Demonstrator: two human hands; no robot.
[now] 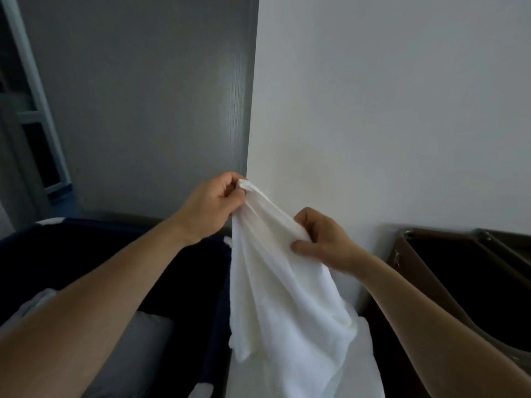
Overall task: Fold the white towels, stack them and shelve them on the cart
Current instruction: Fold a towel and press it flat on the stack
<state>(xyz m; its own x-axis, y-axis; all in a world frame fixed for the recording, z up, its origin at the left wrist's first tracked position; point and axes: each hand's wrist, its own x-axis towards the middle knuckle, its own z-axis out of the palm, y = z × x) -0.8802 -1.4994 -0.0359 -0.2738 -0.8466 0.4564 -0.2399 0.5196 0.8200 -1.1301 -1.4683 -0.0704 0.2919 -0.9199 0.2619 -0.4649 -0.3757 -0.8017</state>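
Two bare hands hold a white towel (287,297) up in the air before a corner where a grey wood-grain panel (149,96) meets a white wall (388,96). The left hand (214,209), the higher of the pair, has its fingers curled and its thumb pressed in, pinching the towel's top corner into a small bunched tip. The right hand (324,241) sits lower and to the right, thumb on the near face and fingers wrapped behind, clamped on the cloth's upper edge (the stretch between the two grips runs taut and slanted). From there the towel hangs unfolded in loose vertical folds. Its lower end drapes onto or just in front of a flat white surface (366,366) at the bottom of the frame; whether the two touch cannot be told. To the left, under the left forearm, stands a dark navy bin (86,248) with pale bundles (143,346) lying inside it. To the right, against the wall, is a brown bin (425,282) with a dark interior, well apart from the towel. Both forearms are bare and reach in from the lower corners.
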